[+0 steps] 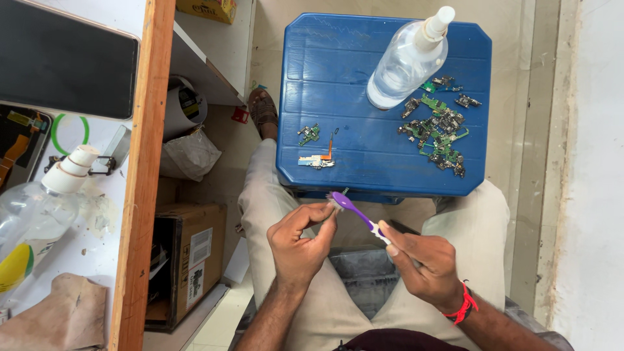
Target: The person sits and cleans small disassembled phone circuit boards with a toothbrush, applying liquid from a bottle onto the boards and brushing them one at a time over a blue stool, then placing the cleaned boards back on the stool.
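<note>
Plainly, the right hand (426, 263) grips a purple toothbrush (356, 211), bristles against a tiny part (barely visible) pinched in the left hand (300, 242); hard scrubbing could flick it away.

Blue stool, purple brush

The toothbrush (356, 213) is purple with a white grip; green circuit boards (437, 133) lie near the blue stool's (364, 78) right edge, beside a clear bottle (406, 62) with a white cap.
</note>
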